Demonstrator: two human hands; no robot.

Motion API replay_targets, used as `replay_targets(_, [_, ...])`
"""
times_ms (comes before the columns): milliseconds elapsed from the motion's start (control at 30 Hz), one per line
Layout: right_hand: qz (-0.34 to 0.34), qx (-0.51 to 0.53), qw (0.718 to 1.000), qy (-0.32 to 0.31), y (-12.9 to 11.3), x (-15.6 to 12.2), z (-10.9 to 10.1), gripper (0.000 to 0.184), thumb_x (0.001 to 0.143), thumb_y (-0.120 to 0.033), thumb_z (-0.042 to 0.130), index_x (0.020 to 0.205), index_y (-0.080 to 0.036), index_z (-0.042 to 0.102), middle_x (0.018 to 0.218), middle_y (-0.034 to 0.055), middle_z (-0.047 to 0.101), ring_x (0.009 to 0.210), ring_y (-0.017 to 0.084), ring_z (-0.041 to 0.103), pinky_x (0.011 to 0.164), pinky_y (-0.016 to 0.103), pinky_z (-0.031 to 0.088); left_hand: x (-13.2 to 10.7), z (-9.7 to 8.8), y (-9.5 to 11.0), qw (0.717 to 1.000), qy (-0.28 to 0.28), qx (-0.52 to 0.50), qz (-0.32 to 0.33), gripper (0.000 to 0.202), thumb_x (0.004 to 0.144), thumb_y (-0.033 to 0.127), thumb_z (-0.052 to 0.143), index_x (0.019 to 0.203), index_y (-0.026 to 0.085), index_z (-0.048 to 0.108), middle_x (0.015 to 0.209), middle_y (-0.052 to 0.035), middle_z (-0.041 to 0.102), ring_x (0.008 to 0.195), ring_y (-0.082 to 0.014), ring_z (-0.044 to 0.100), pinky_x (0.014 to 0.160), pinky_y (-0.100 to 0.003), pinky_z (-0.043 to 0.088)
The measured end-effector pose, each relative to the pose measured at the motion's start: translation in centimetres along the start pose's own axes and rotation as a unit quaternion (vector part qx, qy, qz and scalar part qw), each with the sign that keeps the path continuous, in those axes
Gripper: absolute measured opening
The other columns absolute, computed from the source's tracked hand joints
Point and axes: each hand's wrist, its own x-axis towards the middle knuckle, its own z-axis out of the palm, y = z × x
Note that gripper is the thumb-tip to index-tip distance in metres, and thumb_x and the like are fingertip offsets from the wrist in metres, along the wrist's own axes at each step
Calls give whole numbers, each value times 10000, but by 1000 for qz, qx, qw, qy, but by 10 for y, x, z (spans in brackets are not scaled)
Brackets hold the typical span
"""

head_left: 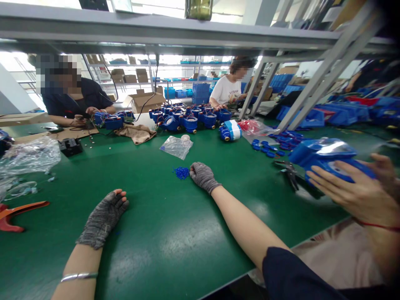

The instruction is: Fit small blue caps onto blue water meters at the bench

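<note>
1. The left hand point(104, 218) lies low over the green table point(175, 250), its forearm rising from the bottom edge and leaning toward the right, a silver bangle point(79, 276) round the wrist
2. Its grey fingerless glove leaves the fingertips bare; the fingers bend loosely inward, half closed, and I cannot tell whether anything is tucked inside
3. The right hand point(204, 177) reaches farther forward, the bare forearm running diagonally up from a dark sleeve point(293, 273) at lower right, the wrist slightly bent
4. The back of its matching glove faces up; the fingers curl down and in at the table, and whether they pinch a piece cannot be made out
5. The small blue pieces point(181, 173) sit in a loose heap just left of the right hand's fingertips, well apart from the left hand
6. Beyond the heap lies a clear plastic bag point(177, 147), with blue meter bodies point(190, 123) clustered behind it
7. At the right, a co-worker's hands point(356, 191) hold a blue housing point(325, 156) above dark-handled pliers point(290, 175)
</note>
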Motion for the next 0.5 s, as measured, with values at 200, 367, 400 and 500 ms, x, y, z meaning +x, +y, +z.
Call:
replay_targets(200, [-31, 50, 998, -17, 28, -43, -39, 340, 967, -379, 453, 1180, -140, 567, 1183, 82, 568, 1059, 210, 574, 900, 418, 502, 2, -1, -1, 1000, 9, -1, -1, 263, 841, 19, 437, 833, 138, 671, 807, -66, 685, 741, -159, 672, 667, -274, 593])
replay_targets(367, [-21, 85, 996, -19, 95, -118, -107, 455, 992, -141, 260, 1398, -249, 435, 1265, 77, 596, 1108, 177, 602, 898, 305, 521, 5, -6, 1, 999, 25, 1, -39, 405, 819, -11, 346, 952, 178, 678, 889, -79, 703, 828, -163, 681, 760, -275, 589])
replay_targets(400, [-21, 101, 994, -20, 103, -122, -116, 543, 973, -75, 173, 1428, -270, 395, 1270, 60, 607, 1101, 138, 613, 883, 247, 524, 4, -8, 3, 999, 26, -2, -47, 435, 823, -3, 332, 995, 203, 674, 921, -76, 707, 891, -170, 679, 800, -285, 584])
replay_targets(500, [-24, 105, 994, 12, 116, -108, -130, 569, 941, -22, 149, 1334, -212, 514, 1198, 18, 659, 1081, 55, 619, 875, 119, 491, 3, -12, 9, 998, 7, -12, -64, 507, 842, 18, 286, 1102, 266, 645, 1049, -66, 701, 1082, -189, 626, 874, -331, 572])
